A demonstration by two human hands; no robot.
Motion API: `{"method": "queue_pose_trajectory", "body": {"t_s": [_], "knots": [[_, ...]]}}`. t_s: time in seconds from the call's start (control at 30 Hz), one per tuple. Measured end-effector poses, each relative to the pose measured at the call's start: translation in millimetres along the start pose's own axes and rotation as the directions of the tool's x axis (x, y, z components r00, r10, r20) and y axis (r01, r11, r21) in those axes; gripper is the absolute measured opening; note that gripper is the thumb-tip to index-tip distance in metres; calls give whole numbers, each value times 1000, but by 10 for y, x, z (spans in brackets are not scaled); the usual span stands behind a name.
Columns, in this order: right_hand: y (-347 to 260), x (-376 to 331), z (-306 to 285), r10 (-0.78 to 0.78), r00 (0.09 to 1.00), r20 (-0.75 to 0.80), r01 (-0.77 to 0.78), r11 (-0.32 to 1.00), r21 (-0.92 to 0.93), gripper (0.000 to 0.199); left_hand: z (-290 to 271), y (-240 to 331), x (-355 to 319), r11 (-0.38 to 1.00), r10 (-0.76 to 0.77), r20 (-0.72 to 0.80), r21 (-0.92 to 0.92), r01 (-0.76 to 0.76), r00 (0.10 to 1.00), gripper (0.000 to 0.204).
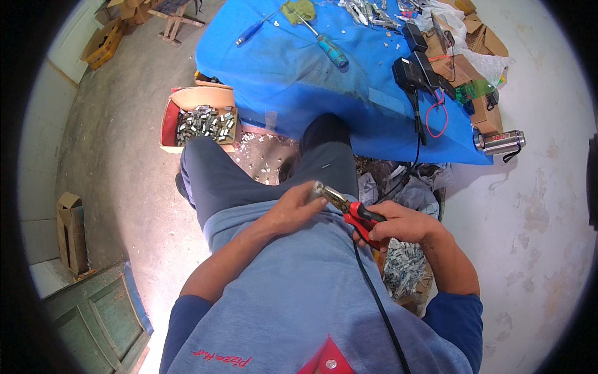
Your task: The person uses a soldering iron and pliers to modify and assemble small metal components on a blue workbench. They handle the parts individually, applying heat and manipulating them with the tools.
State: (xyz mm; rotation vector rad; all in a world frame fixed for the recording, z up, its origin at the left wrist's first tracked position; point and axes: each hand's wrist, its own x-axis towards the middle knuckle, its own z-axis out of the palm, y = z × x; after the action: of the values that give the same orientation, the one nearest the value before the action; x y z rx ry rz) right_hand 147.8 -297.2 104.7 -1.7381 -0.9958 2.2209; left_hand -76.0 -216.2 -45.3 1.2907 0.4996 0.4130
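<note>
1. Seated person, lap-level work. Right hand (402, 225) is wrapped closed round the red handles of a pair of pliers (349, 209), nose pointing left and up.
2. Left hand (293, 209) has its fingers curled shut on a small metal piece (317, 189), held right at the plier tips; piece and tips look to be touching (too small to say whether the jaws actually bite on it).
3. Step in hand, as I judge it: working the small piece with the pliers, gripping or pulling some part off it.
4. Next move likely calls for a steady squeeze on the handles while the left hand braces the piece against twisting.
5. Surroundings: cardboard box (202, 100) of similar metal pieces on the floor to the left; blue-covered table (299, 81) ahead with screwdrivers (330, 51); pale scrap heaped by the right knee.
</note>
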Motion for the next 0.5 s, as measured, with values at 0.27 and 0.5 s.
{"method": "queue_pose_trajectory", "body": {"t_s": [0.27,0.5], "knots": [[29,1,1,19,1000,-12,-20,999,-29,47,18,-89,24,998,42,-26,47,-41,999,30],[5,-8,20,16,1000,-16,-17,998,-58,41,20,-63,31,985,56,-61,165,-46,997,28]]}}
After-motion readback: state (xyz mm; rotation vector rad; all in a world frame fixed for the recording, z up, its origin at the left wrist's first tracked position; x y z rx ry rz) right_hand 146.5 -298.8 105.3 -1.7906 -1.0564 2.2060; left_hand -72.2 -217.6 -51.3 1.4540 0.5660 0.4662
